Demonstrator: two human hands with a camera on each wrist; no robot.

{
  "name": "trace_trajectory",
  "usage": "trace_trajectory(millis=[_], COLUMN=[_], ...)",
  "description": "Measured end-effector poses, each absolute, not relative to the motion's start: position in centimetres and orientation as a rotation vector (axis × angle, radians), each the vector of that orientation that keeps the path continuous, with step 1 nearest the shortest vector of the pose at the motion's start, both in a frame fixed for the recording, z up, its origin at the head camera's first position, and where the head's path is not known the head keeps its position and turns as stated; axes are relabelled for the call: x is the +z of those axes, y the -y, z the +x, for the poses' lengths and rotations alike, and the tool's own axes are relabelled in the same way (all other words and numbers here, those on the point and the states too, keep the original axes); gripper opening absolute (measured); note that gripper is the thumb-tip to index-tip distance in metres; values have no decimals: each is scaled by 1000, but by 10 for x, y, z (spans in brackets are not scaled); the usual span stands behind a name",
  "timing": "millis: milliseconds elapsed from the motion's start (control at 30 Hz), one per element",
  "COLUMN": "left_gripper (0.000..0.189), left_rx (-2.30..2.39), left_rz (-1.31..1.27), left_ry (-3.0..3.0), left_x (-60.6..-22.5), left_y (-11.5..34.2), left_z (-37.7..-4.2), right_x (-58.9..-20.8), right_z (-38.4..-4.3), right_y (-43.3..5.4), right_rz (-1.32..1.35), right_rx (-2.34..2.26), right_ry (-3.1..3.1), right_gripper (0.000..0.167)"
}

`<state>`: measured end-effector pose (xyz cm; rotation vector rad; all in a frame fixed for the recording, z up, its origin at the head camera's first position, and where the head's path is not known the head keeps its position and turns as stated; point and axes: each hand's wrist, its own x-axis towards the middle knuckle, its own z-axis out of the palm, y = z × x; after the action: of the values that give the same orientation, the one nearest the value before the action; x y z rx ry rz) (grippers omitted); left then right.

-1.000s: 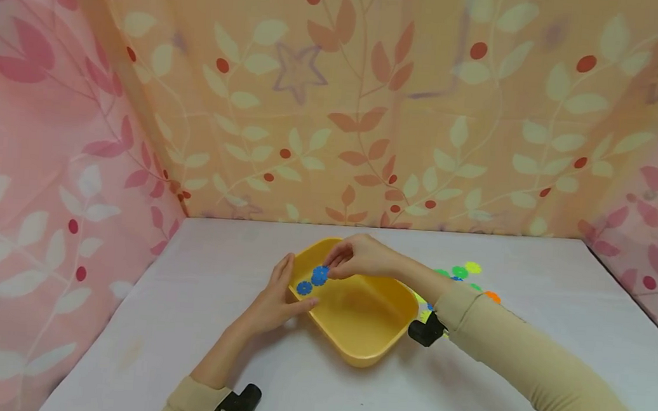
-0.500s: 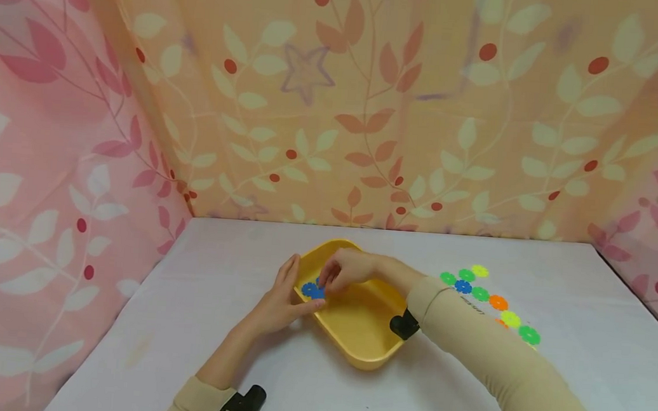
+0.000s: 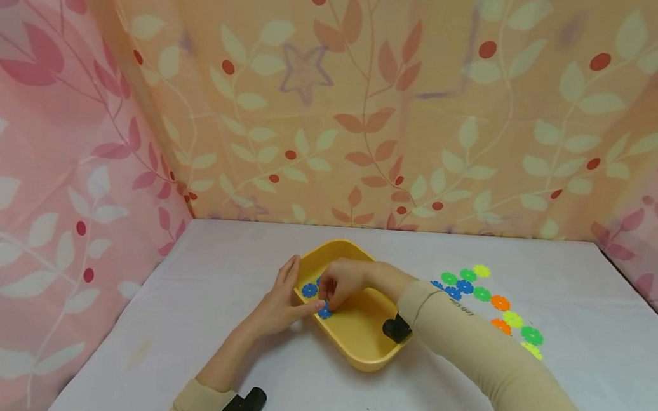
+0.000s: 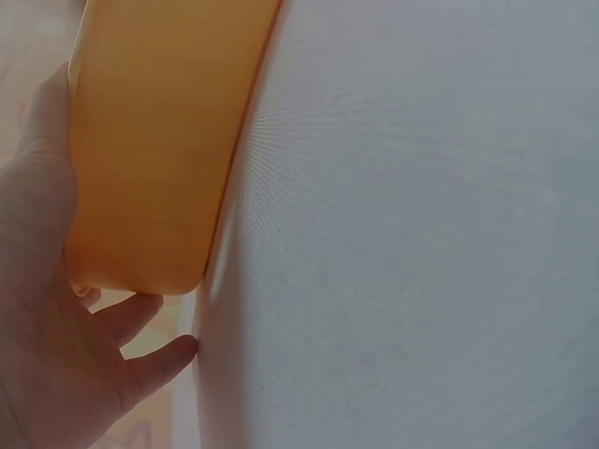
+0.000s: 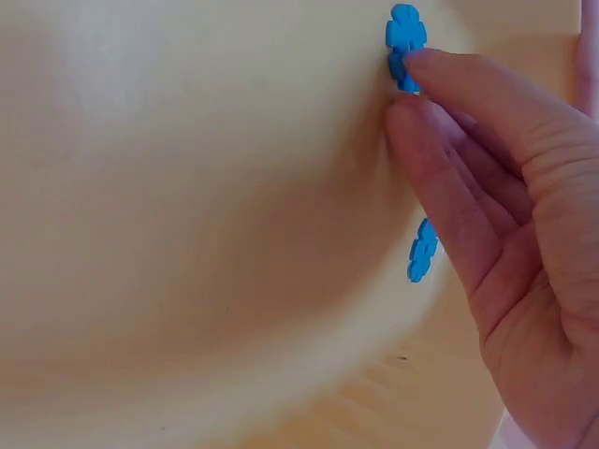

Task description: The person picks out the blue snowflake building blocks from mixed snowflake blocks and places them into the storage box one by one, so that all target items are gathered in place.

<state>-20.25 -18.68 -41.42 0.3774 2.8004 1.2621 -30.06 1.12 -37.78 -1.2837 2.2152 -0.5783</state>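
A yellow plastic basin [image 3: 362,335] stands on the table, set at a slant. My left hand [image 3: 276,307] holds its left end, thumb over the near rim and fingers spread along the outer wall [image 4: 154,168]. Inside the basin, my right hand [image 3: 346,283] reaches down with bent fingers and pinches a blue flower-shaped notched disc [image 5: 404,37] between thumb and fingertip. That disc is close to the left thumb in the head view. Another blue disc [image 3: 309,290] lies at the basin's left end, and a further one is partly hidden behind the right hand.
Right of the basin, several flower-shaped discs lie scattered on the white table [image 3: 214,286]: green [image 3: 532,335], orange [image 3: 500,303], yellow [image 3: 481,271] and blue [image 3: 464,286]. The right sleeve [image 3: 486,337] crosses in front of some. Patterned curtains [image 3: 359,106] enclose the table.
My right hand has gone lower into the basin and nearer the close rim, taking a blue disc away from the others. The sleeve's shift leftward uncovers more discs. My left hand stays put.
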Motion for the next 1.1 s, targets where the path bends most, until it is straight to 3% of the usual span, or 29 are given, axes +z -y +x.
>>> trace_trajectory(millis=[133, 367, 1100], left_gripper=[113, 113, 113], left_rx=[1264, 1253, 1273], left_rz=[379, 357, 370], left_ry=[-2805, -2813, -2771], left_x=[-414, -413, -415], left_y=[187, 189, 186], left_z=[-202, -202, -204], right_x=[-376, -366, -376], right_z=[-300, -293, -291], right_y=[-10, -6, -9], right_rz=[-1244, -1095, -1027], right_rx=[-563, -493, -567], right_ry=[-2247, -2222, -2300], right_gripper=[12, 28, 21])
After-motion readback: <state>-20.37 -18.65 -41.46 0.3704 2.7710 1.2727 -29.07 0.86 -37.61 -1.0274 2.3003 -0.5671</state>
